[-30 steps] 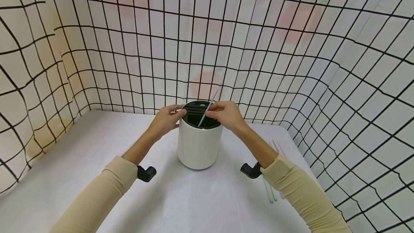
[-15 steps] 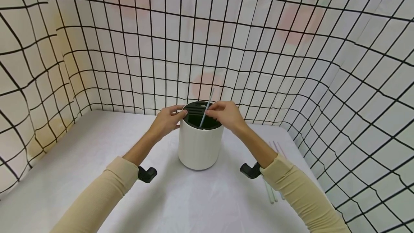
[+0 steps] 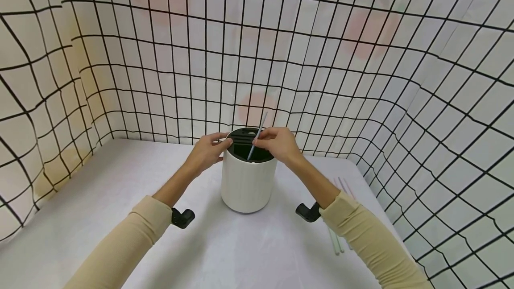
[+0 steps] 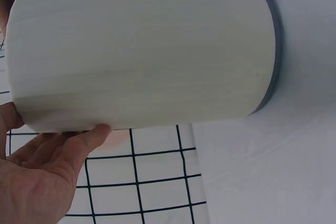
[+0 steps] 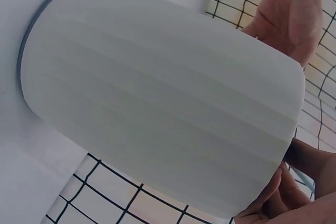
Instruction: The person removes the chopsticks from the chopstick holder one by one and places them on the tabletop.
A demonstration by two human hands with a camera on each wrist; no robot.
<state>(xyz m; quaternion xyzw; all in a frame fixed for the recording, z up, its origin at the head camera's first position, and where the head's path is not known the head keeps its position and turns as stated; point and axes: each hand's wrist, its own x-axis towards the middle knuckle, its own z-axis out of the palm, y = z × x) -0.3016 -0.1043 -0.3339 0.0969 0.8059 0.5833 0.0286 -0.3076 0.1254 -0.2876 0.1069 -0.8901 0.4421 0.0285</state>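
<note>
A white round holder [image 3: 246,186] with a black slotted top [image 3: 242,138] stands upright on the table in the head view. My left hand [image 3: 205,152] grips its left rim, thumb on top and fingers along the outer wall. Between thumb and fingertips, my right hand [image 3: 279,145] pinches a thin pale-blue straw [image 3: 263,121]. The straw leans to the right, its lower end inside the front opening of the top. In the left wrist view the holder's wall [image 4: 147,51] fills most of the picture. The right wrist view has that wall [image 5: 157,98] hiding the straw's lower part.
Several more thin straws, green [image 3: 334,242] and purple [image 3: 341,183] among them, lie on the white table [image 3: 249,253] at the right, partly under my right forearm. Black wire mesh [image 3: 257,66] encloses the table at the back and both sides.
The pale-blue straw has swung a little more upright, and its top has dropped slightly in the last half second. My left hand has kept its grip on the rim.
</note>
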